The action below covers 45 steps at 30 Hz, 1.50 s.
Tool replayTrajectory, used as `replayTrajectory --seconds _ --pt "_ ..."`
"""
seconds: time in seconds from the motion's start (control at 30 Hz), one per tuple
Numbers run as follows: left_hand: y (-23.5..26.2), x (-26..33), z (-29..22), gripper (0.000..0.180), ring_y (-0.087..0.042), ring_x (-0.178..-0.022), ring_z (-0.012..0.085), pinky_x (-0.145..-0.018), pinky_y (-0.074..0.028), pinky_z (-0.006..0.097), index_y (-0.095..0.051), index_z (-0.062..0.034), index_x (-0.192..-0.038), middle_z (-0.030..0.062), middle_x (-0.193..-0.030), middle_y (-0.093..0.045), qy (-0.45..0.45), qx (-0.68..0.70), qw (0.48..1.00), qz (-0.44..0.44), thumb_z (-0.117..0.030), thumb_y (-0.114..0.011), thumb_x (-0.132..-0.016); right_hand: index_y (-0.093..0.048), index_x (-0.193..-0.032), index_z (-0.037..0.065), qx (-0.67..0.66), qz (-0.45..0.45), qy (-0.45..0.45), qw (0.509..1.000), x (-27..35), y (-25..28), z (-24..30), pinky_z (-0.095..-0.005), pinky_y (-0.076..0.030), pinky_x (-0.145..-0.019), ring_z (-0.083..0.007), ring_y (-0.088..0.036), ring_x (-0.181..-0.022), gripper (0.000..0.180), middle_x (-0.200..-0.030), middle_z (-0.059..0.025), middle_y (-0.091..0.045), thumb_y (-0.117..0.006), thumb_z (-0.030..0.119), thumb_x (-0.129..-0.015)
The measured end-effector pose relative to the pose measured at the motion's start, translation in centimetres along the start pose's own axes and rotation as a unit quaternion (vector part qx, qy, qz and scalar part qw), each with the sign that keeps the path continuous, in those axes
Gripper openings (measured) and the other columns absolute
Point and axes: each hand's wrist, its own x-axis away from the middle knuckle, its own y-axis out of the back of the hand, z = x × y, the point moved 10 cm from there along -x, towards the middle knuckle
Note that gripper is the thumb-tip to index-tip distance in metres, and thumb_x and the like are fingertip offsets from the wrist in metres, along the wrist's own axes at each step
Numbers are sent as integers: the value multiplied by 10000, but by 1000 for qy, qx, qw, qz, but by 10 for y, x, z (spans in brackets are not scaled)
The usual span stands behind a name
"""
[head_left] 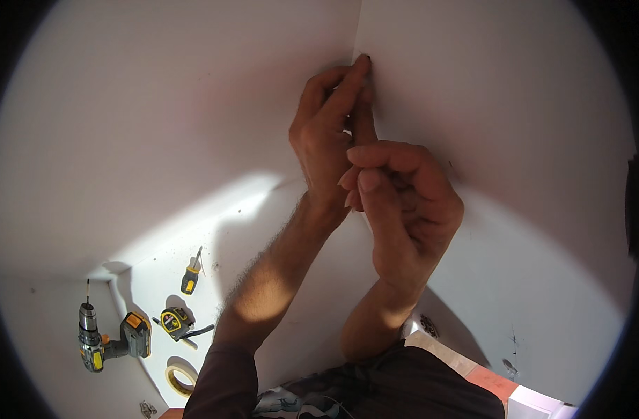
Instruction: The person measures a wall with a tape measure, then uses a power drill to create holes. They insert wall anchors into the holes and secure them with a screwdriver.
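High in the corner of the white walls (473, 77), my left hand (326, 126) reaches up with its fingertips against the right-hand wall. Its fingers are drawn together beside a small dark spot at the fingertips; whatever they may pinch is too small to name. Just below and to the right is my right hand (417, 206), its fingers curled and the thumb close to the fingertips. It overlaps my left wrist in the view, apart from the wall. Anything between its fingers is hidden or too small to make out.
On the white surface at lower left lie a cordless drill (92, 342) with a bit, a yellow-black screwdriver (190, 278), a tape measure (174, 321) and a roll of masking tape (174, 383). Small metal pieces (148, 409) lie near the bottom edge. A bright light strip crosses the wall.
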Motion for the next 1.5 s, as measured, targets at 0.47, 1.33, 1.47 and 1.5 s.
replayTrajectory --seconds 0.47,1.33,1.47,1.5 --pt "-13 7 17 361 -685 -947 152 -697 -572 274 -722 -120 -1339 80 -1226 -702 169 130 974 75 -44 -680 -989 -696 -1103 -75 8 -4 17 1000 -2 5 6 -222 -483 -624 -97 -621 -678 144 -835 -110 -729 -625 -6 -998" --pt "288 123 73 175 -761 -784 197 -723 -592 330 -801 -20 -1017 117 -932 -796 361 -429 775 291 -71 -824 -851 -718 -1227 -30 74 131 169 974 -9 0 8 -238 -441 -589 -91 -603 -682 258 -884 -86 -729 -568 105 -1067" --pt "284 150 80 243 -758 -801 210 -741 -606 335 -798 -16 -1060 134 -1015 -785 378 -422 778 272 -80 -851 -832 -716 -1214 -41 73 87 129 985 -6 2 9 -239 -450 -587 -95 -599 -674 245 -876 -94 -724 -588 99 -1057" --pt "283 155 86 249 -756 -803 211 -743 -605 339 -796 -15 -1068 137 -1015 -783 378 -417 779 275 -83 -849 -835 -715 -1207 -44 71 77 119 987 -4 2 9 -239 -451 -585 -96 -597 -672 239 -874 -97 -723 -595 95 -1054"
